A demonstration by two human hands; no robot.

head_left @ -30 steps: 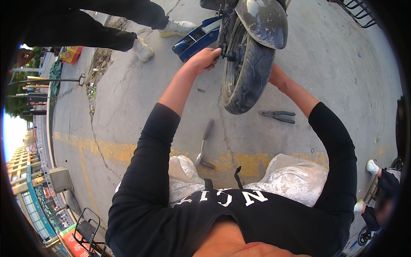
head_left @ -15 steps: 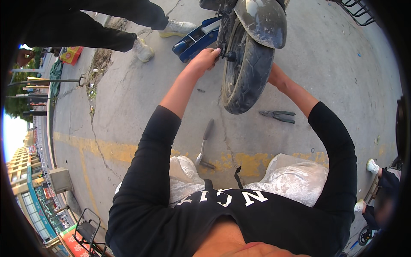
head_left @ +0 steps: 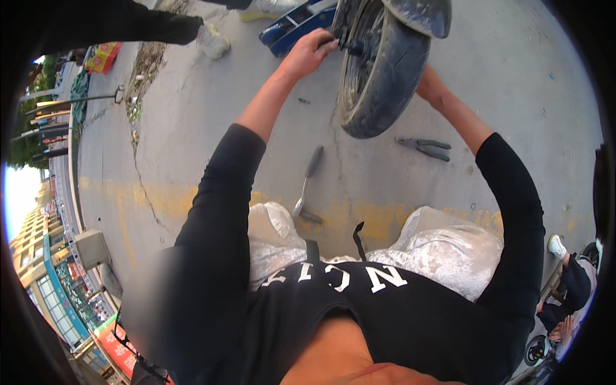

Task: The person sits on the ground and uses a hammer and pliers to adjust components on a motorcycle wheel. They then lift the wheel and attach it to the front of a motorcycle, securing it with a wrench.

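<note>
At the top centre stands a two-wheeler's front wheel with a worn black tyre (head_left: pixel 394 80) and a dirty dark mudguard (head_left: pixel 425 14). My left hand (head_left: pixel 309 54) is at the wheel's left side, its fingers curled at the axle end by the fork. What they pinch is too small to make out. My right hand (head_left: pixel 428 82) reaches behind the tyre's right side, and its fingers are hidden there. Grey pliers (head_left: pixel 425 148) lie on the ground right of the tyre. A socket wrench (head_left: pixel 309 176) with a dark grip lies nearer to me.
Left of the wheel sits a blue metal frame (head_left: pixel 289 31), beside a person's white shoe (head_left: pixel 213 41). A small dark piece (head_left: pixel 304 101) lies on the concrete (head_left: pixel 192 128). Another person (head_left: pixel 571 289) sits at the far right. A dark blurred shape (head_left: pixel 154 301) overlaps my left arm.
The wheel and ground tools appear higher in view. My left fingers have curled more at the axle end; my right hand stays behind the tyre. A blurred dark shape has come in at lower left.
</note>
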